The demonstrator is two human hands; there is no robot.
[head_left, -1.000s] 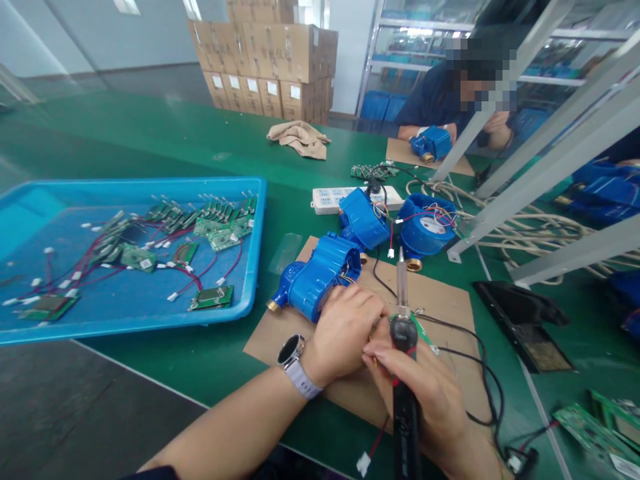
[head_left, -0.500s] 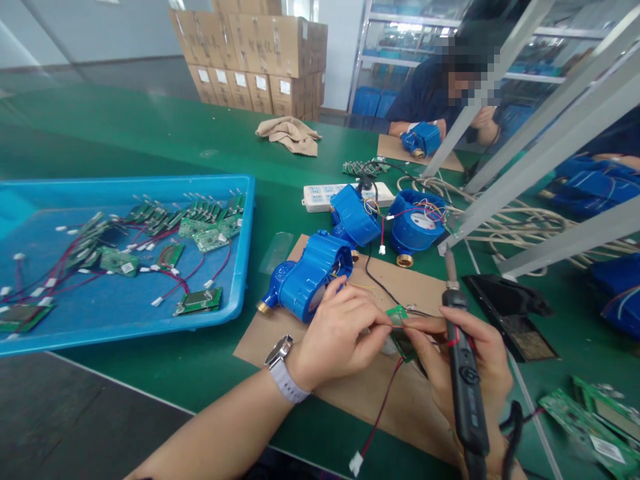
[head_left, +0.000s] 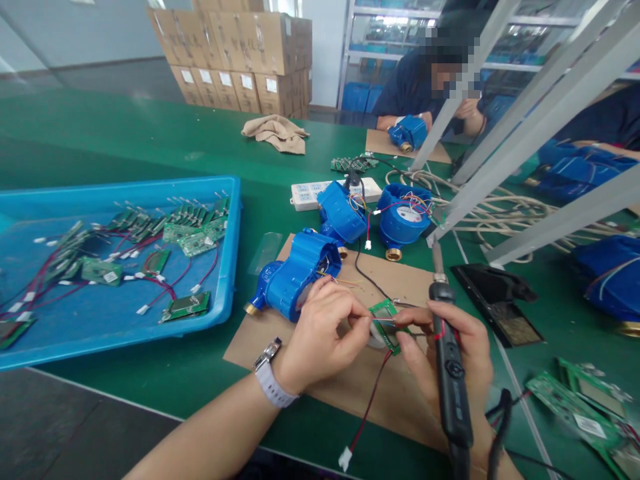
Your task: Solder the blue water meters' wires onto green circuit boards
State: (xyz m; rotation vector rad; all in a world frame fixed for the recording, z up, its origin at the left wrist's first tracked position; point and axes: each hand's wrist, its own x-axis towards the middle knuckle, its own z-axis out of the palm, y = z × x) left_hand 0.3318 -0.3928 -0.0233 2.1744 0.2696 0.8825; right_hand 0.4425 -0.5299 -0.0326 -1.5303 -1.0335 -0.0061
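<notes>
My right hand is closed around a black soldering iron, its tip pointing up and away. Thumb and index finger of that hand also reach the right side of a small green circuit board. With finger and thumb pinched, my left hand holds one end of a thin wire that crosses above the board to my right fingertips. A red-and-black lead with a white connector hangs from the board. Just behind my left hand lies a blue water meter on its side, thin wires coming from its opening.
A blue tray of wired circuit boards stands at left. Two more blue meters and a white power strip lie ahead. Brown cardboard is under my hands. At right are an iron stand, metal posts and loose boards. A co-worker sits opposite.
The camera view has shifted, so everything sits a little further left. My fingertips have moved slightly apart, uncovering more of the circuit board and the thin wire between them.
</notes>
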